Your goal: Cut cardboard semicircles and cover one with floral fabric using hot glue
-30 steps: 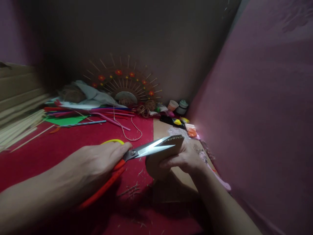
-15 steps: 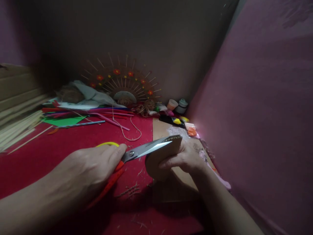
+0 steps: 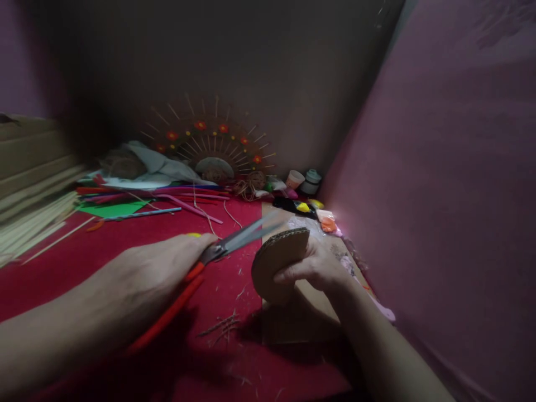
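My left hand (image 3: 167, 262) is closed around the handles of a pair of scissors (image 3: 215, 251), one handle orange-red and a bit of yellow showing above the knuckles. The blades point up and right, blurred at the tips, and stand apart from the cardboard. In my right hand (image 3: 318, 268) is a rounded piece of corrugated cardboard (image 3: 274, 265), held tilted with the thumb on its near face and the other fingers hidden behind. Its ridged cut edge faces up and left.
Below lie a flat cardboard sheet (image 3: 293, 329) and small scraps (image 3: 221, 324) on red cloth (image 3: 142, 234). Pipe cleaners (image 3: 188, 195), wooden sticks (image 3: 37, 223) and a flower-decorated fan shape (image 3: 213, 134) sit behind. Clay packets (image 3: 329, 225) line the right, beside a pink wall (image 3: 452, 184).
The scissors have drawn back left, off the cardboard's top edge, and the blades are now clear of it. The right hand stays nearly in place, with more of the cardboard's curved edge showing.
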{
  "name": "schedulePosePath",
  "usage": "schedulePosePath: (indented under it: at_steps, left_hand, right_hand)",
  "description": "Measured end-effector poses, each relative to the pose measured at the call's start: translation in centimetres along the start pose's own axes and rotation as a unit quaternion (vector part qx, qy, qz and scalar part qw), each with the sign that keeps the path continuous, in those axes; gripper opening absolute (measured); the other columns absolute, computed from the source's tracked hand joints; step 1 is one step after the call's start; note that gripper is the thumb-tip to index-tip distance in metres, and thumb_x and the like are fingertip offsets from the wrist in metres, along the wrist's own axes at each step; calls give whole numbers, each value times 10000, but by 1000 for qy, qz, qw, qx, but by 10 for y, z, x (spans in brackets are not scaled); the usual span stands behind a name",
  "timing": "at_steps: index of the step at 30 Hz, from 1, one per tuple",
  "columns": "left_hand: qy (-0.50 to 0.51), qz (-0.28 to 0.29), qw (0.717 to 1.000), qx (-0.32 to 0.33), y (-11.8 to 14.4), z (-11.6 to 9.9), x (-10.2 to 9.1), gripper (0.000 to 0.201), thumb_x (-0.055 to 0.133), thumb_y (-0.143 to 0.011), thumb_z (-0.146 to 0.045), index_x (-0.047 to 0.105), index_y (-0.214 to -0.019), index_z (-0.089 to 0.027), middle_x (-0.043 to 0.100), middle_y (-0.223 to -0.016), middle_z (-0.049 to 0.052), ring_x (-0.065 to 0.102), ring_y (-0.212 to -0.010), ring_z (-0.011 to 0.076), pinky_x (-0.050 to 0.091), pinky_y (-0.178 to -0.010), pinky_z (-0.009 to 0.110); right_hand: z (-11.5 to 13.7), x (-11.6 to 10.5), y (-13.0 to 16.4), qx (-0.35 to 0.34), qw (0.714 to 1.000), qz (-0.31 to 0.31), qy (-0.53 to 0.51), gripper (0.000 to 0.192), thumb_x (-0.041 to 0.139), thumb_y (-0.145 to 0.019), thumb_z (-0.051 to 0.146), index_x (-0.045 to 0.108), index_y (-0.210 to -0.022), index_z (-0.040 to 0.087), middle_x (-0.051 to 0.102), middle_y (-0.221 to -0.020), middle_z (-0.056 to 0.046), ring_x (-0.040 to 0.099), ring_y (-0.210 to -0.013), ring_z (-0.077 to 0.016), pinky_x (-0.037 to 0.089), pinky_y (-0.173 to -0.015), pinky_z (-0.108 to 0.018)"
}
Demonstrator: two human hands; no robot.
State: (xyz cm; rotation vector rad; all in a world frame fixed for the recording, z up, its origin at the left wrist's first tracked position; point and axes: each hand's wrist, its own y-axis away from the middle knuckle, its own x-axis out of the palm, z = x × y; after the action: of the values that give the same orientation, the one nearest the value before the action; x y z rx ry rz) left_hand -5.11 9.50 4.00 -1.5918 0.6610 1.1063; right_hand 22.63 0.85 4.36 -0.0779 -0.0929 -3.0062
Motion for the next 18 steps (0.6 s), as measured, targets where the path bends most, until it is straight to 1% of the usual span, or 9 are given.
schedulePosePath:
  at_steps: [2, 6, 9, 11, 13, 14, 16, 18]
  left_hand:
    - [-12, 2, 1000, 22, -4, 3, 0, 332, 281, -1003, -292, 584, -1079, -181, 690, -933, 76, 638, -749, 199, 473, -645, 290]
    - [-22, 7, 999, 31, -11, -2, 3, 313, 304, -1005, -244, 559, -1171, -170, 664, -849, 55, 627, -706, 191, 477, -633, 282]
    - [-33, -5, 999, 36, -15, -10, 2, 327, 281, -995, -211, 581, -1111, -154, 647, -799, 63, 619, -670, 200, 464, -588, 285]
    - [-28, -9, 999, 30, -17, -14, 0, 335, 272, -989, -218, 602, -1012, -163, 640, -775, 64, 609, -648, 201, 458, -576, 286]
    - [-18, 7, 1000, 15, -18, -16, -2, 335, 273, -982, -217, 602, -938, -181, 628, -745, 49, 587, -617, 189, 450, -567, 279]
    - [-13, 15, 1000, 9, -18, -17, -3, 333, 273, -978, -215, 600, -921, -186, 623, -735, 42, 576, -603, 184, 446, -562, 275]
    - [-10, 24, 1000, 5, -18, -17, -4, 329, 274, -975, -215, 601, -948, -183, 624, -735, 40, 582, -607, 184, 455, -566, 274]
    - [-17, 22, 1000, 10, -17, -16, -5, 332, 278, -976, -220, 597, -1051, -165, 649, -789, 57, 622, -667, 199, 490, -609, 285]
  right_hand:
    - [0, 0, 0, -2, 1000, 12, 2, 315, 865, -476, 97, 770, -759, 199, 713, -712, 22, 633, -718, -157, 536, -732, -306]
    - [0, 0, 1, -13, 999, 7, 44, 389, 875, -469, 101, 787, -834, 202, 716, -728, 16, 628, -726, -168, 537, -717, -315]
    - [-1, 0, 2, -26, 997, 13, 67, 354, 887, -483, 138, 790, -817, 197, 715, -736, 8, 633, -752, -181, 540, -745, -334]
    - [-1, 0, 3, -29, 997, 13, 65, 402, 888, -480, 139, 791, -865, 205, 724, -760, 7, 641, -767, -187, 542, -762, -344]
    - [0, 0, 3, -26, 997, 8, 65, 449, 885, -468, 122, 789, -899, 207, 734, -783, 3, 646, -772, -190, 545, -760, -345]
    - [1, 1, 3, -22, 997, 5, 70, 442, 881, -466, 113, 789, -889, 202, 736, -789, -1, 646, -772, -191, 546, -755, -341]
    - [2, 1, 4, -14, 997, -3, 79, 379, 869, -468, 103, 789, -829, 187, 730, -777, -3, 639, -764, -186, 544, -743, -327]
    - [2, 1, 4, -5, 996, -2, 84, 323, 855, -471, 93, 785, -774, 181, 716, -747, 4, 625, -745, -174, 540, -734, -314]
